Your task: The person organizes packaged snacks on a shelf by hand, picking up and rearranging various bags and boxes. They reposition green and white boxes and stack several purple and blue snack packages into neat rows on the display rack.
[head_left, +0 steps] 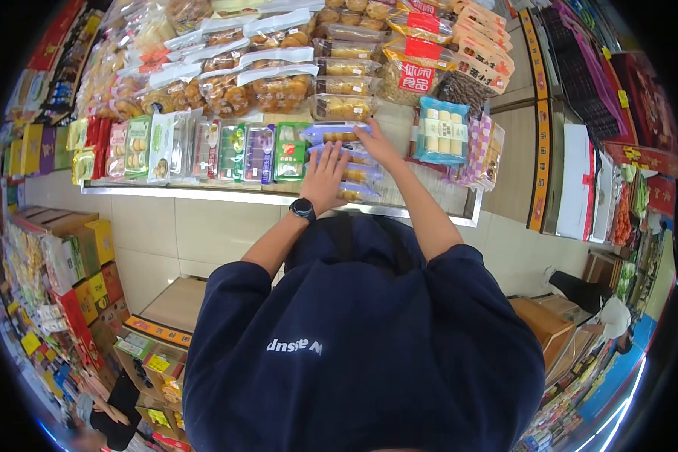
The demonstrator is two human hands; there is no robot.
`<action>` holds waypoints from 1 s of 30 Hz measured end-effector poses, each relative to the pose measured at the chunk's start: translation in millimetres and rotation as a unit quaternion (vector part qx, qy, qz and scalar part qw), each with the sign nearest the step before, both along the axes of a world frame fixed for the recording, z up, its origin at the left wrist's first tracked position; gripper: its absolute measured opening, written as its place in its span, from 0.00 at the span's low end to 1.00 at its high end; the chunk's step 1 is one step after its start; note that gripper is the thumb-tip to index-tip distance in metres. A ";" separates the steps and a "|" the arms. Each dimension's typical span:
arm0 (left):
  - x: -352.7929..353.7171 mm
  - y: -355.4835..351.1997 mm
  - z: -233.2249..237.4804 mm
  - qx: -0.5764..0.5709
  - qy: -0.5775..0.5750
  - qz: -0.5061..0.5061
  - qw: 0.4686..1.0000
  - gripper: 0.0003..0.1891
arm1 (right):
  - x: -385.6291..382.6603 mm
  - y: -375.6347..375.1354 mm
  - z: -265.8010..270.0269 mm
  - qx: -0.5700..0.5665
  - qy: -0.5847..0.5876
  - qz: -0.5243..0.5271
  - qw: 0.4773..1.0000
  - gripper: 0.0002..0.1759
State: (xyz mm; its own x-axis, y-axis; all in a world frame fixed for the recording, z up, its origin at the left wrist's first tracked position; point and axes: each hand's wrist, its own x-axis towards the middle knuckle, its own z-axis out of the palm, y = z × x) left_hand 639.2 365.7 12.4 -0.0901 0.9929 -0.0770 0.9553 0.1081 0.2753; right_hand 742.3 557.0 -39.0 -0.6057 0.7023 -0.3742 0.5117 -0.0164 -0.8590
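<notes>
A row of purple-wrapped snack packets (pixel 360 172) with golden-brown pieces inside lies near the display table's front edge. My left hand (pixel 325 177), with a black watch at its wrist, rests on the left ends of these packets, fingers stretched out. At the far end of the row, my right hand (pixel 379 145) has its fingers closed on the right end of the rearmost purple snack packet (pixel 339 137). A green box of snacks (pixel 289 152) stands just left of my left hand. Behind the purple row are clear packets of yellow pastry (pixel 344 107).
A metal-edged display table (pixel 203 193) holds bagged pastries (pixel 280 92) and boxed snacks. To the right sit a blue pack of white rolls (pixel 442 132) and purple-checked packets (pixel 480 158). Other people appear at lower left and lower right, near stocked shelves.
</notes>
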 end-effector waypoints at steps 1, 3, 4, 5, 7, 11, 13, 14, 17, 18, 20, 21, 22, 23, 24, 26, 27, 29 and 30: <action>-0.9 1.2 -0.3 -0.003 0.002 -0.005 1.000 0.64 | 1.7 -0.2 -1.0 -0.010 0.016 -0.019 1.000 0.42; -4.1 3.7 -1.7 -0.006 0.006 -0.012 1.000 0.64 | 9.2 2.4 -1.9 -0.041 0.014 -0.058 0.997 0.44; -5.3 4.6 -2.4 -0.003 0.001 -0.013 1.000 0.64 | 23.3 6.8 -1.8 -0.062 -0.005 -0.078 0.995 0.45; -5.6 4.3 -3.1 -0.001 -0.003 -0.014 1.000 0.65 | 36.4 8.4 -2.4 -0.083 -0.023 -0.096 0.992 0.46; -7.4 3.7 -4.6 0.007 -0.010 -0.014 1.000 0.65 | 62.2 -6.0 -9.8 -0.201 0.024 -0.237 0.950 0.45; -9.3 3.5 -8.7 0.018 -0.024 -0.011 0.999 0.66 | 69.0 -55.5 -29.3 -0.310 0.114 -0.294 0.897 0.41; -10.7 7.4 -10.6 0.017 -0.031 -0.008 0.999 0.67 | 50.4 -67.3 -31.0 -0.371 0.174 -0.253 0.876 0.40; -13.1 8.1 -12.1 0.014 -0.034 -0.005 0.999 0.67 | 39.6 -70.1 -33.1 -0.391 0.189 -0.256 0.863 0.40; -20.1 7.8 -11.8 -0.002 -0.031 -0.011 0.999 0.68 | 26.5 -66.1 -45.4 -0.456 0.226 -0.244 0.825 0.40; -21.7 7.1 -12.9 -0.003 -0.025 -0.017 1.000 0.68 | 25.9 -67.1 -41.5 -0.451 0.223 -0.244 0.829 0.40; -21.3 7.4 -13.5 -0.010 -0.018 -0.023 1.000 0.69 | 28.1 -69.0 -27.0 -0.442 0.213 -0.241 0.837 0.40; -19.8 8.9 -10.1 -0.015 -0.016 -0.025 0.999 0.69 | 31.8 -66.5 -23.6 -0.427 0.209 -0.247 0.845 0.40; -18.9 9.4 -6.2 -0.021 -0.015 -0.024 0.999 0.69 | 35.1 -64.9 -20.7 -0.413 0.203 -0.252 0.851 0.40; -18.1 10.5 -3.8 -0.028 -0.013 -0.022 0.999 0.69 | 37.3 -63.5 -18.1 -0.400 0.198 -0.255 0.858 0.40; -16.9 11.1 -3.4 -0.022 -0.013 -0.028 0.999 0.69 | 40.3 -60.6 -21.2 -0.333 0.176 -0.281 0.883 0.40; -14.5 13.4 -1.7 -0.022 -0.011 -0.033 0.999 0.69 | 41.4 -51.3 -28.0 -0.198 0.132 -0.323 0.916 0.40; -14.4 14.0 -0.2 -0.023 -0.007 -0.035 0.999 0.69 | 38.4 -46.1 -25.2 -0.208 0.145 -0.305 0.918 0.40; -13.2 15.2 -1.4 -0.030 -0.003 -0.030 0.999 0.69 | 27.9 -33.8 -12.3 -0.229 0.174 -0.266 0.920 0.41; -12.7 15.7 -3.0 -0.034 -0.001 -0.027 0.999 0.70 | 22.9 -30.9 -11.2 -0.242 0.186 -0.216 0.927 0.41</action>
State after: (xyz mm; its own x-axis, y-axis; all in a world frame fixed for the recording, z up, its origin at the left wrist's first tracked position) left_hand 626.5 381.4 9.3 -0.0373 0.9888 -0.1447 0.9596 0.0759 0.2710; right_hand 765.2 526.2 -50.2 -0.4566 0.7140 -0.5308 0.0372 -0.5808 -0.8132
